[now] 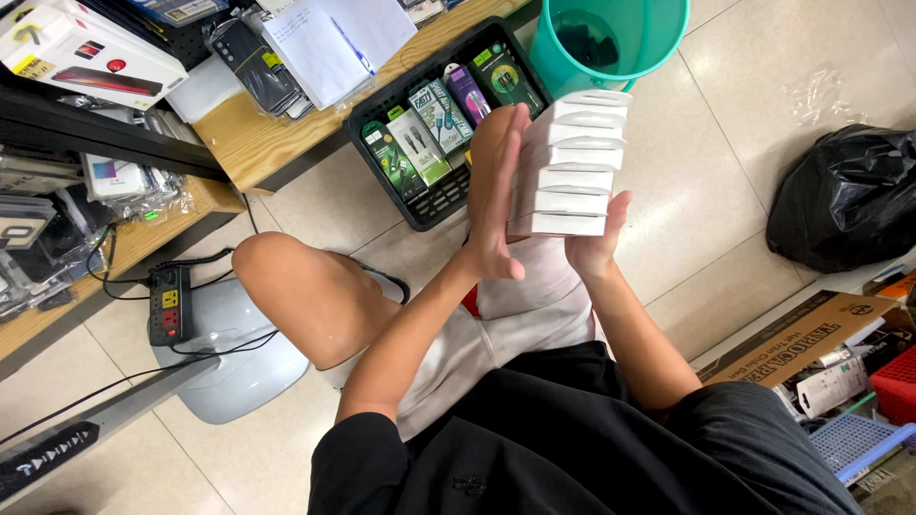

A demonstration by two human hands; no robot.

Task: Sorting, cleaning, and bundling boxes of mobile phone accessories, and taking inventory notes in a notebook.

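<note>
A stack of several small white boxes [571, 162] is held upright in front of me, above my lap. My left hand [494, 191] lies flat against the stack's left side, fingers straight and pointing up. My right hand [599, 238] supports the stack from below and on the right, thumb up along the lowest boxes. Just beyond the stack stands a black plastic crate [434, 200] with several packaged cables and chargers standing in it.
A teal bucket [611, 43] with dark items stands on the tiled floor past the crate. A black rubbish bag [844, 195] lies at right. A cardboard box [811, 334], red and blue baskets sit at lower right. A wooden shelf [248, 143] and a power strip [170, 305] are left.
</note>
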